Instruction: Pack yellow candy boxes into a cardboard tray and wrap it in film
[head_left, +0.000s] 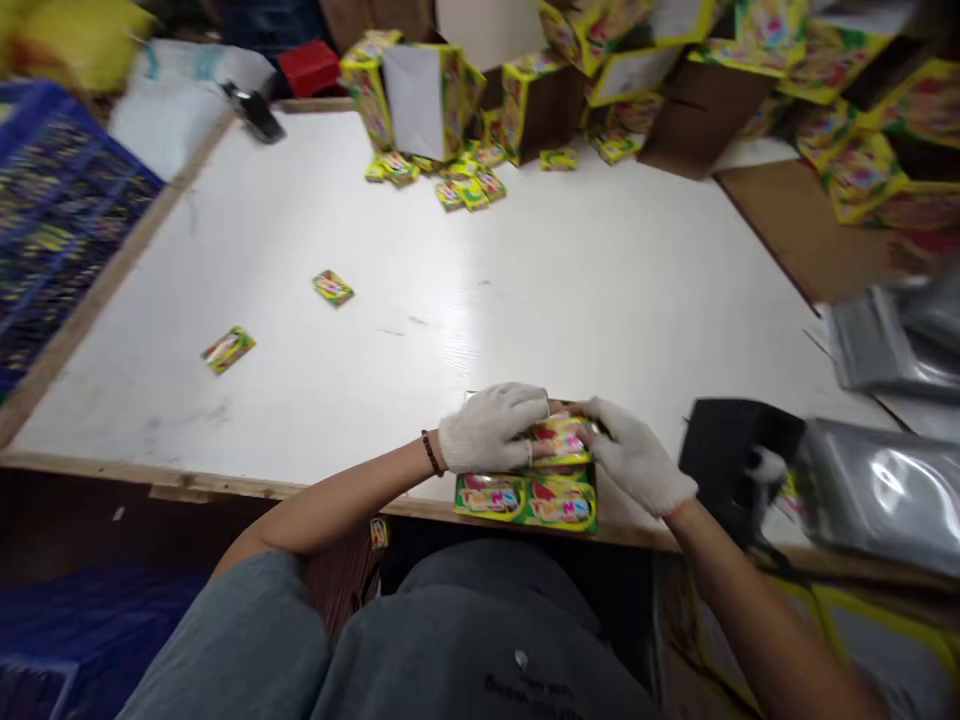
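At the table's near edge, both my hands wear white gloves with the fingertips bare. My left hand lies over a group of small yellow-green boxes, its fingers closed on the left side of one box. From the other side, my right hand grips that same box with its fingers bent over the top right. Two matching boxes, a left one and a right one, lie side by side just below, printed with colourful letters. My left palm hides whatever is under it.
Two loose small boxes lie left on the white table. A pile of small boxes and larger printed cartons stand at the back. A black device and clear plastic bags are right; a blue crate is left.
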